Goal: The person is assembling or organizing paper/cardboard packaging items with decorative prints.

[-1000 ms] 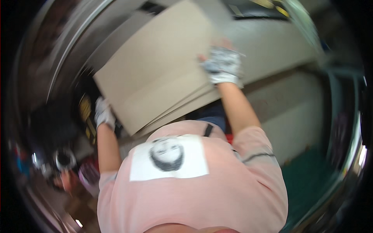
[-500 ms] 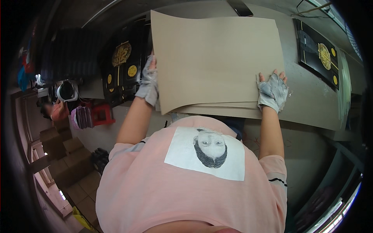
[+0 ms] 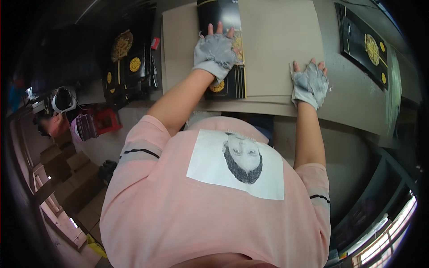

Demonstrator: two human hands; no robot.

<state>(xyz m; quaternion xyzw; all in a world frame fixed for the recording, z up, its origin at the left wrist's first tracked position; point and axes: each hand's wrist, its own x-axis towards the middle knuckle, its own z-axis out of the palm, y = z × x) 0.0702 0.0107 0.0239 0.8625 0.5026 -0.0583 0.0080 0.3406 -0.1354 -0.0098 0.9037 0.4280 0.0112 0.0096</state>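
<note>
A narrow black printed panel (image 3: 230,82) with gold motifs lies across a stack of large grey-beige cardboard sheets (image 3: 277,49). My left hand (image 3: 215,54), in a grey fingerless glove, rests flat on this panel with its fingers stretched out, covering part of the gold print. The panel's far end reaches the top of the picture. On the right edge of the cardboard my right hand (image 3: 310,84) lies with fingers spread, gloved the same way and gripping nothing.
To the left lie black panels with gold medallions (image 3: 135,64), with a small red object (image 3: 155,43) beside them. At right, another black and gold stack (image 3: 368,47) sits near pale strips (image 3: 394,98). A red stool (image 3: 108,120), cartons (image 3: 80,187) and another person (image 3: 57,125) are beyond the table's left.
My left hand has moved from the cardboard's raised left edge to the middle left. A black panel now lies under it on the cardboard. My right hand stays at the right edge.
</note>
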